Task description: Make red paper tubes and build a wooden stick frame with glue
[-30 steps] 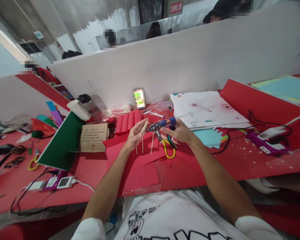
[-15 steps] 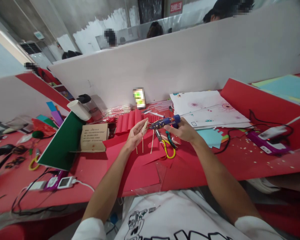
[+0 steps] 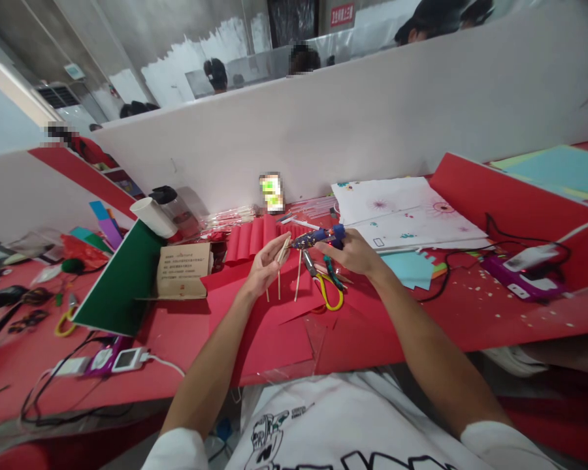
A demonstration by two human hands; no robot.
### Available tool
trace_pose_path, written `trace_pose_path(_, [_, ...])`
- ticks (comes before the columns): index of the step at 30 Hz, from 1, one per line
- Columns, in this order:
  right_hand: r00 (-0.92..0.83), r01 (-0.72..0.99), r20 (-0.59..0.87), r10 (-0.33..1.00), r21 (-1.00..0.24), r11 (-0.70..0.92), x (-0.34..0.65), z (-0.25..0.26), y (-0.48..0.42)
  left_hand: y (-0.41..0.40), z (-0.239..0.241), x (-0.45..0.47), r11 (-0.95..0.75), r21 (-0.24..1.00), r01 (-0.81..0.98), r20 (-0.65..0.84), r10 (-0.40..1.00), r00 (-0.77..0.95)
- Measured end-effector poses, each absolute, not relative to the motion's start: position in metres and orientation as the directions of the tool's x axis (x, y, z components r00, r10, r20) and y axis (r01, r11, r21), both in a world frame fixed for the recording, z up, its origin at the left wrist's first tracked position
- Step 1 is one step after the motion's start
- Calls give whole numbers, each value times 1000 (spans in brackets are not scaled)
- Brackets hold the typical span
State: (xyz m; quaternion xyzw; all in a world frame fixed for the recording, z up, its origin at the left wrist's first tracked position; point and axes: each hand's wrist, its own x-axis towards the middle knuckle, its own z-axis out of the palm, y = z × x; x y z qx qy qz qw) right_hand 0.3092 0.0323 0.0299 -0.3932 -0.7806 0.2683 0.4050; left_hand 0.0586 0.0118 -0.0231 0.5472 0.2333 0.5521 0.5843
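Note:
Pale thin wooden sticks are pinched in my left hand, standing up from its fingers. My right hand is wrapped round a blue glue gun, its nozzle pointing left at the sticks; whether the tip touches them I cannot tell. Below the hands, more pale sticks lie on red paper. Yellow-handled scissors rest just under the glue gun, beside a dark green-handled tool. Rolled red paper lies behind my left hand.
A lit phone leans on the white partition. To the left stand a cardboard box, a green board and a bottle. Printed white sheets and a purple power strip with cables lie to the right.
My right hand has brought the glue gun slightly left and down, nearer to the sticks. My left hand stays almost in place, still holding them.

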Motion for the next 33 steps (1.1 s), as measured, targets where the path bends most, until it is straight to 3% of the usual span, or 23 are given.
trace_pose_path(14, [-435,292,396,809,-788,543,315,28,30,10,-21,59,-224,892,-392,340,905,255])
trace_pose_path(33, [-407,323,405,819,-775,543,309,27,31,11,-21,60,-208,901,-381,323,908,268])
